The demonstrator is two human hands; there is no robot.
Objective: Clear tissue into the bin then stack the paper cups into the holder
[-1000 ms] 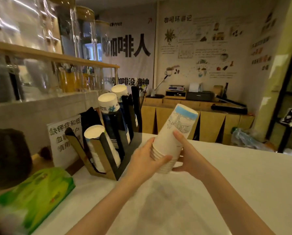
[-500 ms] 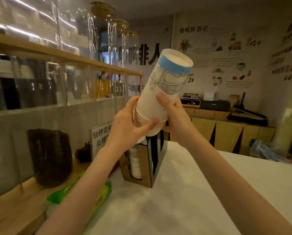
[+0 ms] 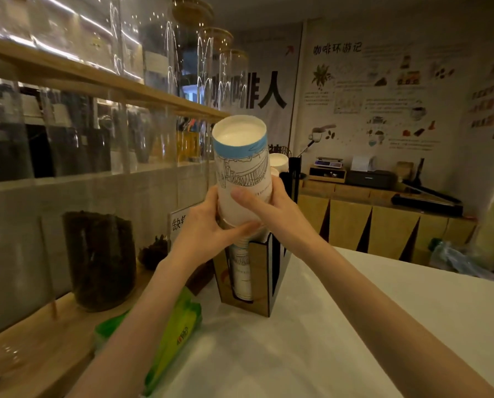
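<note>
Both hands wrapped around the stack of paper cups point(image 3: 241, 173) — left hand point(image 3: 204, 234) curled under its rims at 7 o'clock, right hand point(image 3: 271, 214) thumb pressed flat on the smooth white wall. Stack inverted, blue-banded base up, directly above the dark boxy holder point(image 3: 264, 280) on the white counter point(image 3: 312, 354).

**Dim, warm café light with glare on glass**

My view is dim and yellowish. Bright streaks of glare run across the glass jars point(image 3: 165, 61) at upper left. Edges bend from the wide lens. My forearms blur softly near the frame's bottom; the far wall looks hazy.
</note>
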